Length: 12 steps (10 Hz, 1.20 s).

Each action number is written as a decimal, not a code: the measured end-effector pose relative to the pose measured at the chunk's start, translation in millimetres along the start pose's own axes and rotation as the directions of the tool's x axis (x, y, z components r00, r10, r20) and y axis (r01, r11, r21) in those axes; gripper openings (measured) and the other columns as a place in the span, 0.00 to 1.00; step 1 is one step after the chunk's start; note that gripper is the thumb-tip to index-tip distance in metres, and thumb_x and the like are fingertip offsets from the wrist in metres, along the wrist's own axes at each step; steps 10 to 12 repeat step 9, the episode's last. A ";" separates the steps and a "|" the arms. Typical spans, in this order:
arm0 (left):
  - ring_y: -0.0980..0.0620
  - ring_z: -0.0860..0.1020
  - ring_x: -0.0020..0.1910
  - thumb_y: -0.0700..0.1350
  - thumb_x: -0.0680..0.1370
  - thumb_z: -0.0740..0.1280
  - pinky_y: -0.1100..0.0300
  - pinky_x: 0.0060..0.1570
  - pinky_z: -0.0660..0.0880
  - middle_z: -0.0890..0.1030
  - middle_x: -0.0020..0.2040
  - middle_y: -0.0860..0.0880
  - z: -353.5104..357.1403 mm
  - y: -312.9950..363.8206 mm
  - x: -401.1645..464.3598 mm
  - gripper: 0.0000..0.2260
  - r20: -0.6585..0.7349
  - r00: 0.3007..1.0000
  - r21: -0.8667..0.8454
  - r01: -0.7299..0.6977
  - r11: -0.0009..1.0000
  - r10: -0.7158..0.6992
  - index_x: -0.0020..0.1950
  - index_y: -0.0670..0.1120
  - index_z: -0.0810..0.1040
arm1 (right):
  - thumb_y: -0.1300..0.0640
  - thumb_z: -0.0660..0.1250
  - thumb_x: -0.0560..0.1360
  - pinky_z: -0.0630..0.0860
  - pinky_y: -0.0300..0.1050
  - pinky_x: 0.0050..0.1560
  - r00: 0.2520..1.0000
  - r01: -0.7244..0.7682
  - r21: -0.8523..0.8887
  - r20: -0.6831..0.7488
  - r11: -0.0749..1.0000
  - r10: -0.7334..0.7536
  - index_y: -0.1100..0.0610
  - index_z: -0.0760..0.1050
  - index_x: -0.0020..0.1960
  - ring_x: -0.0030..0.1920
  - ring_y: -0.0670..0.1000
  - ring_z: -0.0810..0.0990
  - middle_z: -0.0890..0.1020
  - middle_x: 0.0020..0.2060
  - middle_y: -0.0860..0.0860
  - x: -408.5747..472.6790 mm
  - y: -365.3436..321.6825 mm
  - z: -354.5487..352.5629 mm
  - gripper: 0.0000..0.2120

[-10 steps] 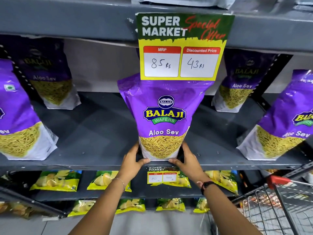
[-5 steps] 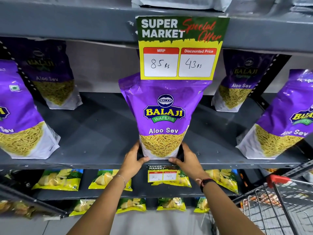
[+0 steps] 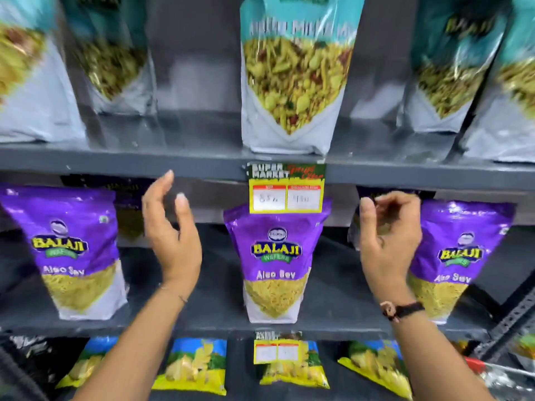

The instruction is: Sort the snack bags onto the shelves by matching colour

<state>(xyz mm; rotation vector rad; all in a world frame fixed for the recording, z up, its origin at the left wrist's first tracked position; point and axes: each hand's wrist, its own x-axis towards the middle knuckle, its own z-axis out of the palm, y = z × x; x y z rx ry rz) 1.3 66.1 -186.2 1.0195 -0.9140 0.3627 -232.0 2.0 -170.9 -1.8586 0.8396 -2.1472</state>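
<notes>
Glossy plastic purple snack bag [image 3: 276, 256] stands on matt grey metal shelf [image 3: 202, 322]

Price cards and a bit of trolley by my shelves.

A yellow-and-green "Super Market" price card [image 3: 286, 188] hangs off the grey edge above the purple row, its handwritten figures too blurred for me to read. A second, smaller card [image 3: 277, 347] hangs off the edge below it. At the bottom right corner I see a red-trimmed wire trolley [image 3: 492, 371].

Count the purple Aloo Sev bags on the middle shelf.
3 clearly at the front: left, centre, right. Purple shapes behind the left hand and right hand may be more.
</notes>
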 end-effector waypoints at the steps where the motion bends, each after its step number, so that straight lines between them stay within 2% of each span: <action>1: 0.63 0.69 0.55 0.46 0.75 0.60 0.71 0.60 0.63 0.70 0.57 0.51 16.6 38.8 56.7 0.14 0.104 0.993 -0.044 -0.052 0.998 0.057 0.60 0.48 0.68 | 0.52 0.64 0.72 0.68 0.28 0.43 0.991 0.131 0.039 0.018 0.991 -0.132 0.52 0.69 0.50 0.38 0.45 0.71 0.71 0.41 0.54 53.4 -33.0 8.5 0.09; 2: 0.53 0.63 0.65 0.50 0.71 0.67 0.66 0.64 0.58 0.66 0.65 0.47 42.3 55.3 94.5 0.26 0.394 0.918 0.152 -0.029 0.988 -0.034 0.66 0.45 0.62 | 0.51 0.69 0.70 0.65 0.33 0.57 0.953 0.049 -0.083 0.303 0.995 -0.021 0.59 0.64 0.63 0.56 0.48 0.70 0.71 0.55 0.54 93.8 -41.0 23.0 0.27; 3: 0.46 0.57 0.71 0.53 0.67 0.70 0.57 0.66 0.56 0.58 0.73 0.44 65.4 55.1 110.3 0.39 0.660 0.684 0.374 0.061 0.925 -0.312 0.70 0.44 0.52 | 0.47 0.71 0.67 0.57 0.46 0.69 0.752 -0.157 -0.234 0.602 0.960 0.270 0.59 0.50 0.71 0.71 0.52 0.59 0.59 0.72 0.56 112.7 -29.0 34.1 0.43; 4: 0.52 0.68 0.62 0.51 0.66 0.72 0.63 0.58 0.62 0.67 0.70 0.46 73.8 45.6 112.8 0.35 0.793 0.467 0.339 0.197 0.920 -0.392 0.67 0.45 0.60 | 0.48 0.73 0.65 0.65 0.48 0.67 0.675 -0.166 -0.212 0.687 0.963 0.268 0.57 0.54 0.70 0.68 0.53 0.66 0.66 0.70 0.54 115.5 -18.6 40.3 0.42; 5: 0.51 0.72 0.59 0.47 0.66 0.73 0.57 0.62 0.68 0.72 0.66 0.44 77.1 36.7 111.5 0.31 0.823 0.404 0.307 0.277 0.911 -0.400 0.65 0.43 0.65 | 0.49 0.74 0.64 0.70 0.45 0.61 0.691 -0.155 -0.189 0.681 0.970 0.243 0.54 0.61 0.67 0.63 0.52 0.73 0.74 0.64 0.52 110.2 -12.9 44.2 0.36; 6: 0.47 0.71 0.63 0.49 0.66 0.73 0.49 0.66 0.67 0.71 0.67 0.43 79.9 32.1 110.5 0.33 0.793 0.451 0.343 0.225 0.912 -0.410 0.66 0.43 0.63 | 0.50 0.74 0.65 0.72 0.46 0.57 0.733 -0.108 -0.224 0.640 0.969 0.230 0.55 0.63 0.64 0.59 0.54 0.75 0.76 0.62 0.54 108.1 -7.5 45.5 0.33; 7: 0.47 0.71 0.63 0.52 0.64 0.73 0.48 0.66 0.67 0.71 0.67 0.44 79.8 32.7 108.8 0.35 0.782 0.465 0.366 0.195 0.910 -0.414 0.66 0.43 0.63 | 0.51 0.74 0.65 0.71 0.44 0.56 0.732 -0.129 -0.211 0.639 0.969 0.237 0.57 0.62 0.65 0.60 0.54 0.75 0.76 0.62 0.56 109.1 -6.6 43.9 0.34; 8: 0.51 0.72 0.58 0.51 0.64 0.74 0.53 0.62 0.69 0.73 0.65 0.44 78.9 29.4 109.3 0.32 0.791 0.461 0.337 0.219 0.916 -0.402 0.63 0.45 0.65 | 0.51 0.75 0.64 0.71 0.42 0.56 0.723 -0.134 -0.216 0.646 0.967 0.244 0.57 0.61 0.66 0.60 0.54 0.75 0.75 0.63 0.55 110.5 -3.6 43.9 0.36; 9: 0.51 0.71 0.59 0.52 0.65 0.73 0.56 0.60 0.67 0.71 0.67 0.45 76.2 35.0 106.2 0.32 0.782 0.485 0.324 0.220 0.920 -0.392 0.64 0.45 0.64 | 0.52 0.75 0.64 0.68 0.43 0.61 0.706 -0.172 -0.182 0.662 0.968 0.250 0.56 0.59 0.67 0.63 0.51 0.71 0.72 0.66 0.54 111.5 -11.9 38.9 0.38; 12: 0.51 0.71 0.59 0.52 0.65 0.73 0.56 0.60 0.67 0.71 0.67 0.45 76.2 35.0 106.2 0.32 0.782 0.485 0.324 0.220 0.920 -0.392 0.64 0.45 0.64 | 0.52 0.75 0.64 0.68 0.43 0.61 0.706 -0.172 -0.182 0.662 0.968 0.250 0.56 0.59 0.67 0.63 0.51 0.71 0.72 0.66 0.54 111.5 -11.9 38.9 0.38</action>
